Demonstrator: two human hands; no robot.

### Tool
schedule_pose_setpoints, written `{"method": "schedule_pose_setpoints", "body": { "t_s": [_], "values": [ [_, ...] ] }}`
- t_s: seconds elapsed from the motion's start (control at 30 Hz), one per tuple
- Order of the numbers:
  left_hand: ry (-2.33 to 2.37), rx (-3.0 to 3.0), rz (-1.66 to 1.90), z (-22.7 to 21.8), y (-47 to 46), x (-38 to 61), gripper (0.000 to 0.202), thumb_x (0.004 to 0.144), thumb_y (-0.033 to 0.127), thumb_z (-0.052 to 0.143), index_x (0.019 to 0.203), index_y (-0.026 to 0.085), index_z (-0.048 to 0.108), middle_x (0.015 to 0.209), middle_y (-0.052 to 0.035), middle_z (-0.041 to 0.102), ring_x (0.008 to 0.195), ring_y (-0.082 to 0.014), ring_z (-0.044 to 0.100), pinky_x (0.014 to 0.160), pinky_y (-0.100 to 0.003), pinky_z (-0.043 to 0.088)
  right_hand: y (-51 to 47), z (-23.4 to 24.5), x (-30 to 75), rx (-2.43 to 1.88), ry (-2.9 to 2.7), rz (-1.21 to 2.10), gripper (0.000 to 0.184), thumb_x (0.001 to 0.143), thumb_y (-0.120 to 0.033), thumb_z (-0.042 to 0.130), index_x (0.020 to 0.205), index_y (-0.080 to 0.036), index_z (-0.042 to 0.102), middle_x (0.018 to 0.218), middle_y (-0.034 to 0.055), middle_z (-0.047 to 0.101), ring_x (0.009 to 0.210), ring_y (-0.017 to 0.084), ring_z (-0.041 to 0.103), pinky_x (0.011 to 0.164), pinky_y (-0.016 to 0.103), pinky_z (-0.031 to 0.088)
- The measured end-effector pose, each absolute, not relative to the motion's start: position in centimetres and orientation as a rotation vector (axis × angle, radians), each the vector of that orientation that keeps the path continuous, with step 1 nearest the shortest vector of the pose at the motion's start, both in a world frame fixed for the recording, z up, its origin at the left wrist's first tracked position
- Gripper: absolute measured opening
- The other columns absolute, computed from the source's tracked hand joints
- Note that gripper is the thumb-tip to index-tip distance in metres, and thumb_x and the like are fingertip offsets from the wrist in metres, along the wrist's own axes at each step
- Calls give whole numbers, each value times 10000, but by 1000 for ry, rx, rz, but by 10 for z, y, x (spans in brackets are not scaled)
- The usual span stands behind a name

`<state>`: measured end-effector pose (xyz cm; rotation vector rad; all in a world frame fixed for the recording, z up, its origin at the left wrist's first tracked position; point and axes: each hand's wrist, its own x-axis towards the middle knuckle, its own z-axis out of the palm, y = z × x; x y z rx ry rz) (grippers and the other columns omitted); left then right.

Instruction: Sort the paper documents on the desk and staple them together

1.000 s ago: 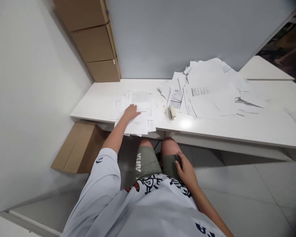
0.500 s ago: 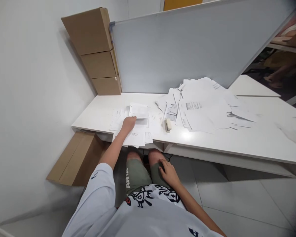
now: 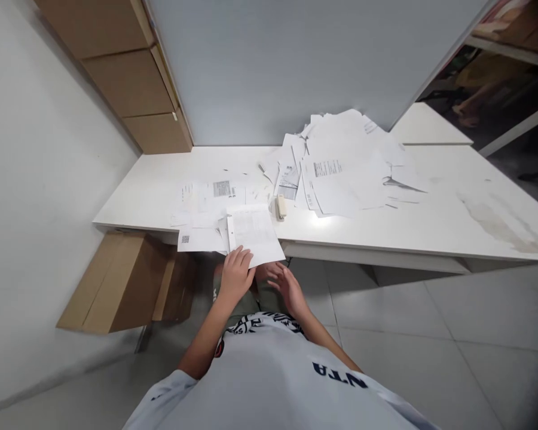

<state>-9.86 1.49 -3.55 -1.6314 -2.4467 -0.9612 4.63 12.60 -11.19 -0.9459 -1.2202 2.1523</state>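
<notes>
Above the left hand (image 3: 236, 276), a light, floppy paper sheet (image 3: 253, 233) is pinched by its lower edge, a sensible hold; the right hand (image 3: 287, 291) lies open nearby.

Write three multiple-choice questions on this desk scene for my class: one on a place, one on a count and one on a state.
1. Where is the stapler?
A. On the floor
B. On the desk, beside the paper pile
C. In the person's lap

2. How many boxes are stacked in the corner by the panel?
A. Two
B. Four
C. Three

3. What is the left hand doing?
A. Holding a sheet at its lower edge
B. Pressing the stapler
C. Resting on the floor

Answers:
1. B: the stapler lies on the desk at the pile's front edge.
2. C: three boxes sit one above another.
3. A: the fingers are at the sheet's lower edge.
</notes>
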Motion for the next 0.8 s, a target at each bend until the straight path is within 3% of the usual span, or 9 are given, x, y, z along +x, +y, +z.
{"method": "schedule_pose_setpoints", "body": {
  "t_s": [0.17, 0.27, 0.37, 0.47, 0.57, 0.7, 0.8],
  "values": [
    [-2484, -1858, -1072, -30, 15, -91, 509, 859, 366, 641, 1347, 274, 532, 1460, -102, 510, 1473, -321, 283, 1239, -555, 113, 145, -77, 23, -732, -916, 2420, 579, 782, -724, 558, 1101, -246, 628, 1155, 68, 695, 1019, 237, 671, 771, 377, 579],
    [-2513, -1437, -1401, -41, 6, -86, 425, 894, 385, 584, 1296, 255, 537, 1431, -117, 519, 1467, -301, 294, 1219, -524, 211, 155, -71, 14, -794, -939, 2405, 559, 728, -659, 673, 1074, -222, 636, 1081, 60, 712, 917, 222, 679, 713, 343, 573],
    [-2551, -599, -1897, -62, 1, -79, 375, 910, 438, 548, 1231, 245, 524, 1344, -133, 554, 1329, -271, 484, 1108, -449, 399, 158, -72, 8, -925, -1043, 2318, 524, 647, -572, 781, 990, -199, 647, 929, 43, 719, 779, 201, 658, 615, 296, 535],
    [-2513, -79, -2517, -76, 5, -77, 418, 848, 523, 608, 1145, 232, 561, 1224, -116, 635, 1157, -248, 615, 963, -392, 512, 161, -76, 4, -1048, -1119, 2205, 495, 593, -573, 795, 858, -181, 649, 789, 25, 690, 689, 179, 604, 565, 271, 490],
    [-2353, 32, -3004, -75, 14, -77, 486, 717, 520, 747, 1063, 195, 642, 1109, -110, 706, 1070, -266, 659, 907, -397, 538, 169, -83, 2, -1129, -1233, 2056, 455, 600, -589, 762, 725, -178, 612, 658, -6, 619, 629, 154, 534, 548, 256, 444],
    [-2270, -23, -3041, -62, 26, -79, 496, 633, 494, 826, 994, 178, 703, 1049, -104, 737, 1024, -276, 677, 905, -405, 541, 183, -87, 7, -1159, -1405, 1774, 401, 688, -547, 686, 618, -176, 550, 571, -32, 503, 600, 122, 448, 548, 238, 385],
    [-2293, -11, -2953, -58, 29, -82, 473, 638, 511, 818, 953, 173, 717, 1030, -102, 743, 1017, -280, 678, 894, -411, 547, 193, -81, 22, -1114, -1369, 1602, 365, 756, -512, 619, 635, -177, 543, 589, -32, 491, 623, 124, 454, 593, 246, 420]
  ]
}}
